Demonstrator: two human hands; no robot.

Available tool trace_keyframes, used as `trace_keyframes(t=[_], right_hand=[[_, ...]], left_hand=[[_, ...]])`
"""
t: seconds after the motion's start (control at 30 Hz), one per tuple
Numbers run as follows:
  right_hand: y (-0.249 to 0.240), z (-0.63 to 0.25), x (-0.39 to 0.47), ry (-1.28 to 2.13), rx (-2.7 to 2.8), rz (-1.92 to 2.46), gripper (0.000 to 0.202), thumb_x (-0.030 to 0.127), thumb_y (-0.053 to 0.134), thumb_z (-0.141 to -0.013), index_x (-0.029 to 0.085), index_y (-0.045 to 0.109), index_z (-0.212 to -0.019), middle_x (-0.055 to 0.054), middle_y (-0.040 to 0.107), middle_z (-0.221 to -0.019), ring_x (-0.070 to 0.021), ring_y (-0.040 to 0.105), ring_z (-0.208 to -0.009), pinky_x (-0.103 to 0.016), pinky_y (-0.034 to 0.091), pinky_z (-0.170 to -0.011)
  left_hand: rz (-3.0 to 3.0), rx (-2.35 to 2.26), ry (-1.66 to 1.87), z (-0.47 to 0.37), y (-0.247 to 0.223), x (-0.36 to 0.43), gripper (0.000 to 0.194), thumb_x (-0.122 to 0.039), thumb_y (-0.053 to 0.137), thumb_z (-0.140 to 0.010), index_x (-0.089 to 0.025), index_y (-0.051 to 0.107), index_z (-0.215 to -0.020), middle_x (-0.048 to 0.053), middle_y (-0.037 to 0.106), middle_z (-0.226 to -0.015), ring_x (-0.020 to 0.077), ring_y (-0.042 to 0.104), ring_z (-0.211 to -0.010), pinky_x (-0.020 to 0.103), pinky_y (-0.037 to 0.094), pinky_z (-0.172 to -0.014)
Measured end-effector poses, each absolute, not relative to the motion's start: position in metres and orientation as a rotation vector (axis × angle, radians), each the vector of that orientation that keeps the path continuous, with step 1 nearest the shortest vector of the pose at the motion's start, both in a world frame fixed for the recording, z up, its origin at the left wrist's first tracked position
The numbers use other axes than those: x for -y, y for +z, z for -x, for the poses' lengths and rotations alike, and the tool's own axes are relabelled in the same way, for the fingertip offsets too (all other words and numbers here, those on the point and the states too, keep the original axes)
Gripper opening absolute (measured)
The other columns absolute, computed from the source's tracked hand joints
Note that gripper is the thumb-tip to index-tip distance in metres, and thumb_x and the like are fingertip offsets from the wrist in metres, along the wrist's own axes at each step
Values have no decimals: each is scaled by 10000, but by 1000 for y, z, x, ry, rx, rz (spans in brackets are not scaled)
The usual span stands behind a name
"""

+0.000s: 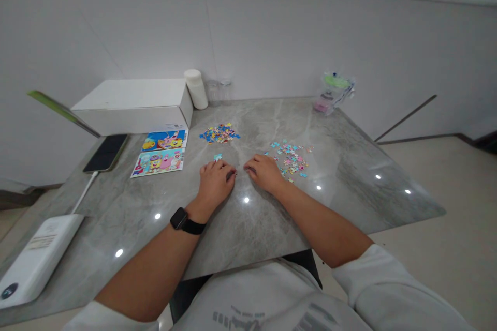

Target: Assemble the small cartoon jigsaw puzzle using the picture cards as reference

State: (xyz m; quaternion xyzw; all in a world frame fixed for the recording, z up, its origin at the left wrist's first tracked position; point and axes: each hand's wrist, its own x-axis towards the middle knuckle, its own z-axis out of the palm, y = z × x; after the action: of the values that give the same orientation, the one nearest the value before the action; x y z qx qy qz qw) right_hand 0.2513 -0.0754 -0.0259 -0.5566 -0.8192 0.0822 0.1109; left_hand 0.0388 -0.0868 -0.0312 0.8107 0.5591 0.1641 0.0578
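Observation:
My left hand (pixel 216 183), with a dark watch (pixel 179 218) on its wrist, rests on the grey table with its fingers curled. Just beyond its fingertips lies a light blue jigsaw piece (pixel 218 157). My right hand (pixel 265 172) faces it across a small gap, its fingers bent and pressed together. Whatever either hand holds is hidden or too small to name. Beside the right hand spreads a loose heap of pink and light blue jigsaw pieces (pixel 292 159). Farther back sits a denser pile of blue and yellow jigsaw pieces (pixel 220 134).
Two cartoon picture cards (pixel 158 162) lie at left, before a white box (pixel 134 106). A white bottle (pixel 196 90) and clear glasses (pixel 219 92) stand behind. A phone (pixel 106 153) is cabled to a white power bank (pixel 41 258). A plastic bag (pixel 333 94) sits at the back right.

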Motion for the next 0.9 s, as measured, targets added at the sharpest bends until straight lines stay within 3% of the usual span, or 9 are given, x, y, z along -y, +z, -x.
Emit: trace_keyframes(t=[0.3, 0.57, 0.9], right_hand=[[-19, -258, 77, 247, 2346, 1585, 240, 275, 613, -1015, 265, 778, -1189, -80, 734, -1187, -236, 645, -1127, -369, 455, -989], [15, -368, 59, 207, 2141, 1869, 154, 208, 701, -929, 218, 796, -1051, -60, 757, -1024, -189, 654, -907, -303, 459, -858], [-15, -393, 58, 365, 2269, 1857, 96, 242, 727, -916, 216, 808, -961, -40, 776, -949, -176, 664, -909, -284, 456, -847]], left_hand=[[-2489, -1673, 544, -36, -33, 85, 187, -338, 629, -965, -288, 776, -1069, 83, 729, -1155, 312, 612, -1124, 485, 420, -967], [-2484, -1612, 684, -34, -28, 88, 195, -337, 610, -982, -272, 765, -1080, 76, 728, -1157, 301, 622, -1149, 488, 419, -1009], [-2486, -1578, 698, -34, -29, 89, 199, -328, 588, -991, -263, 757, -1072, 74, 733, -1143, 291, 637, -1121, 476, 425, -999]])
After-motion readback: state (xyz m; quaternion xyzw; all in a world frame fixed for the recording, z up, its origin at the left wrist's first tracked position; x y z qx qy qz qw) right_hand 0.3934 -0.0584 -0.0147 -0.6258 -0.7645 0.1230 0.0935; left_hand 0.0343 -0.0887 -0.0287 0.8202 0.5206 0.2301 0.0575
